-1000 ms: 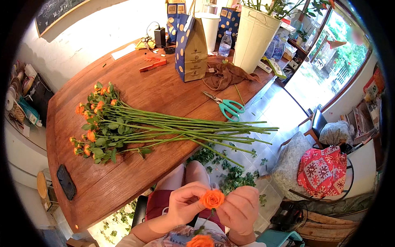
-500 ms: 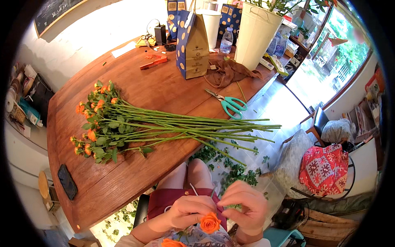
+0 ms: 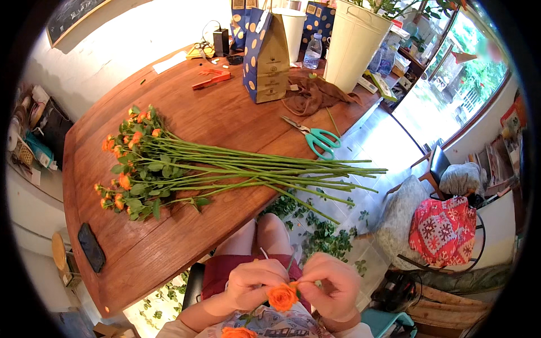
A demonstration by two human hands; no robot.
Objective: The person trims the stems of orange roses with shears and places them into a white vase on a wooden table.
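Low in front of my lap, my left hand (image 3: 253,284) is closed just behind the head of an orange rose (image 3: 281,298), its fingers around the stem. My right hand (image 3: 332,287) pinches a small orange petal at the upper right edge of that bloom. A second orange rose (image 3: 238,333) shows at the bottom edge, partly cut off. Across the wooden table (image 3: 129,248) lies a bunch of orange roses (image 3: 138,169), heads to the left, long green stems (image 3: 282,166) reaching past the right edge.
Scissors (image 3: 318,141) with turquoise handles lie near the table's right edge. Behind them are a brown cloth (image 3: 315,96), a dotted paper bag (image 3: 267,62), a bottle (image 3: 313,52) and a cream bucket (image 3: 356,45). A phone (image 3: 91,248) lies left. Cut leaves (image 3: 327,239) litter the floor.
My right hand has moved left to the rose and closed on a petal; its fingers were apart before. The rose in my left hand has shifted slightly up and left.
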